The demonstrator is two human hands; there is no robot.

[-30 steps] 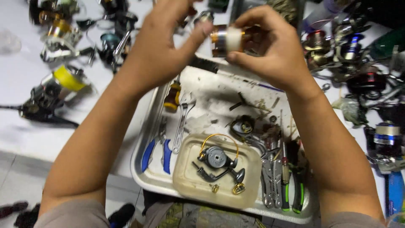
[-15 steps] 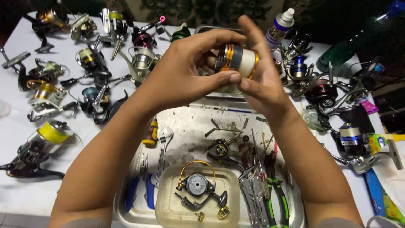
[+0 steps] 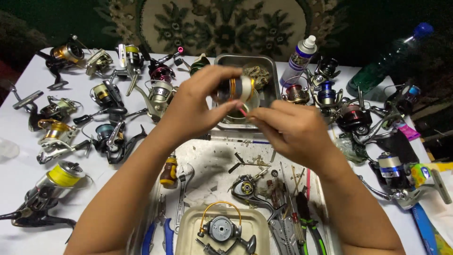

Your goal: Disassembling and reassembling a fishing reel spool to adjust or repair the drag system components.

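Gold-and-white round fishing reel spool [image 3: 237, 88] held up above the grey metal tray [image 3: 218, 60].
Left hand [image 3: 196, 106] grips it; right hand [image 3: 288, 127] pinches a thin red stick [image 3: 242, 111] under it. Reel parts lie loose nearby, not yet together.

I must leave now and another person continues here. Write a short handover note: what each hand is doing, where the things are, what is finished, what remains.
Left hand: holds a fishing reel spool with gold rims, raised over the small metal tray.
Right hand: pinches a thin red-tipped tool just under the spool.
Things: the stripped reel body lies in the big tray; another reel part sits in the beige tub, with pliers alongside.
Done: spool is off its reel.
Left: the spool work looks unfinished; nothing is reassembled.
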